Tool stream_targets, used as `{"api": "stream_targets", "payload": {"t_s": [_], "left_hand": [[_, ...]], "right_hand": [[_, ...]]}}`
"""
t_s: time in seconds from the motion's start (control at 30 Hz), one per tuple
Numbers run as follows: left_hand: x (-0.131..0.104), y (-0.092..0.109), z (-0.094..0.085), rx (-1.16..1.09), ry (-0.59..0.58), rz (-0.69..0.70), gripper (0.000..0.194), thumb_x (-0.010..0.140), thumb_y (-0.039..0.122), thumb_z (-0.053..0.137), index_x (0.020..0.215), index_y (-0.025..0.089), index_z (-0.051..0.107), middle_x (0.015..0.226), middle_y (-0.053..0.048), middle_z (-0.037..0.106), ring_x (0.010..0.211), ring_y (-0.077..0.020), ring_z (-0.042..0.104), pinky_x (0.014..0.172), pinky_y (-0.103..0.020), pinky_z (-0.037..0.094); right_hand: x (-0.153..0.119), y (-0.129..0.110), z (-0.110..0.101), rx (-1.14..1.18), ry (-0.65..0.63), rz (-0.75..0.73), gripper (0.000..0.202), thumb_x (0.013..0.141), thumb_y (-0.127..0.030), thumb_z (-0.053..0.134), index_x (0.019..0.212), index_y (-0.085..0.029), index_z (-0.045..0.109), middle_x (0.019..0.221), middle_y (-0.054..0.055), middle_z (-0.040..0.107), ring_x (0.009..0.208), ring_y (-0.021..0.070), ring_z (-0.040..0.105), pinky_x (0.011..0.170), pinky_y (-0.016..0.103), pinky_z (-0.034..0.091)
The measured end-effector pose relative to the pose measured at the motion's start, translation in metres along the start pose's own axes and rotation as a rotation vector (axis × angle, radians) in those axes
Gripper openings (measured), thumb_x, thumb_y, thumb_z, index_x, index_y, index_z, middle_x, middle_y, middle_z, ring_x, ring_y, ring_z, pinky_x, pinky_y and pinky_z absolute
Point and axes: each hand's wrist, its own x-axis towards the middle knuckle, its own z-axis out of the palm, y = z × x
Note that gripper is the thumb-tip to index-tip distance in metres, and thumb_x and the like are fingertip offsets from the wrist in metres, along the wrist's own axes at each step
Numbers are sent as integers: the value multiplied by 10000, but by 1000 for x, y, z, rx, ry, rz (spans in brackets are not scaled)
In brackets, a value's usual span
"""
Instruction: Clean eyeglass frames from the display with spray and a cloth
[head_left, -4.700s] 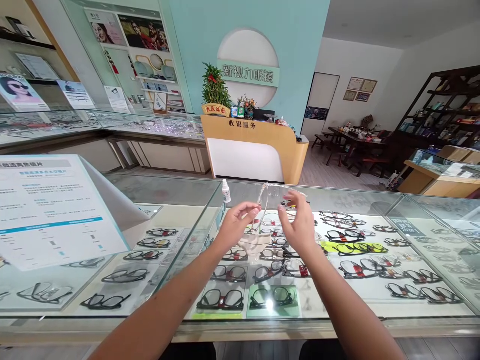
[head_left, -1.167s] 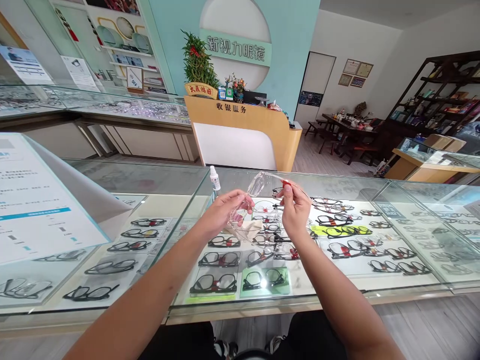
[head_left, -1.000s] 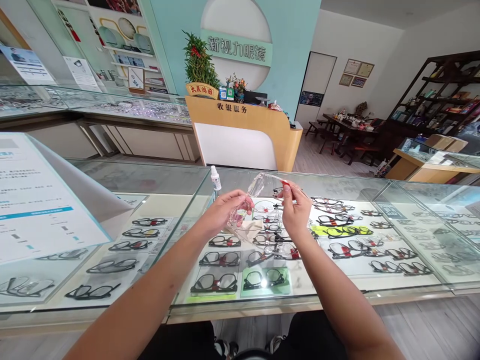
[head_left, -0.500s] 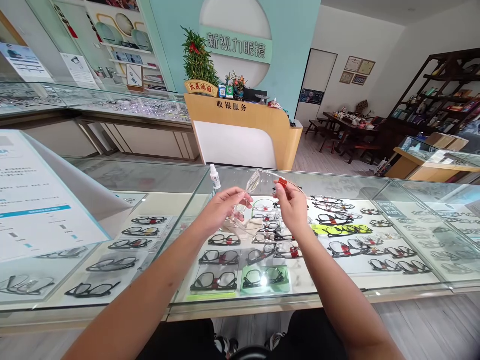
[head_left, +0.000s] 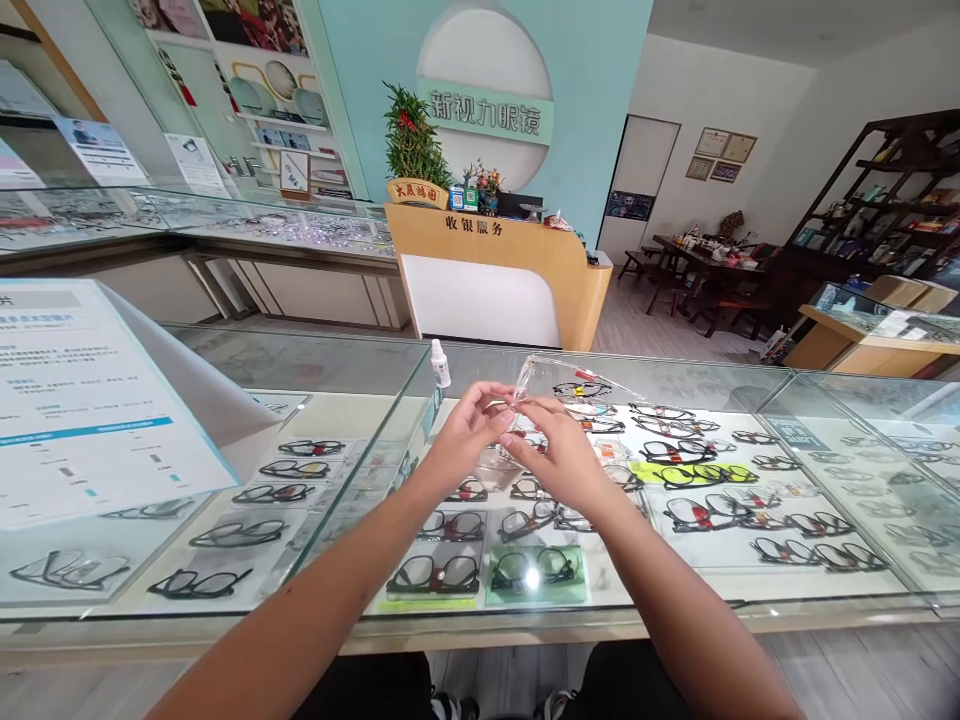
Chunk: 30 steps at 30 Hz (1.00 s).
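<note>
Moved since 0.5 s ago: right hand [head_left: 559,450], off the red tag [head_left: 585,375] and now beside the left hand [head_left: 469,435] at the middle of the clear glasses [head_left: 523,380]. Left hand: thumb and forefinger pinched on the frame. Right hand: fingers and thumb drawn narrow at the same spot; grip or mere touch, cannot tell. Location of the clear glasses: between the 2 hands, raised above the glass display case [head_left: 420,630]. Around them: 1 white dropper bottle [head_left: 440,364], upright, just beyond the left hand; below, under glass, rows of dark spectacles [head_left: 433,573], several red-tagged; 1 green card [head_left: 555,596] and 1 yellow-green card [head_left: 641,470], each under spectacles. To the left: 1 large printed sign [head_left: 97,400], tilted, covering part of the case. Farther back: 1 wooden cash desk [head_left: 596,300] bearing 1 leafy plant [head_left: 412,140]. Obstruction: both hands hide the lower part of the frame. Appearance of the clear glasses: transparent, colourless; 1 lens seen nearly edge-on, standing upright; 1 temple arm unfolded, slanting down to the right, the red tag on it.
</note>
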Motion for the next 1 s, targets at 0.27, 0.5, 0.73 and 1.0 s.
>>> {"api": "stream_targets", "payload": {"t_s": [0.27, 0.5, 0.73, 1.0], "left_hand": [[15, -23, -16, 186, 90, 80, 380, 956, 475, 792, 1225, 251, 644, 1435, -111, 691, 1374, -290, 660, 1150, -448, 544], [81, -55, -85, 473, 770, 6, 585, 866, 267, 837, 1321, 257, 469, 1616, -168, 458, 1610, -329, 409, 1345, -512, 297], [138, -75, -126, 466, 736, -113, 908, 843, 226, 911, 1572, 204, 370, 1547, -201, 578, 1355, -305, 669, 1127, -451, 558], [138, -79, -141, 396, 615, -270, 446, 1055, 421, 718, 1423, 176, 664, 1432, -136, 681, 1231, -282, 710, 1029, -513, 640]], "right_hand": [[1, 7, 6, -47, 148, 48, 355, 1003, -285, 652, 1329, -230, 781, 1367, 139, 810, 1344, 352, 710, 1158, 556, 547], [5, 19, -1, -7, 272, 43, 316, 1022, -297, 606, 1257, -231, 806, 1313, 108, 839, 1277, 326, 745, 1137, 524, 553], [7, 27, -4, -13, 316, 61, 301, 1005, -274, 596, 1212, -240, 810, 1272, 102, 849, 1257, 334, 748, 1119, 534, 553], [8, 32, -4, -26, 283, 86, 338, 1025, -298, 565, 1256, -242, 806, 1263, 123, 844, 1270, 334, 736, 1122, 539, 553]]}}
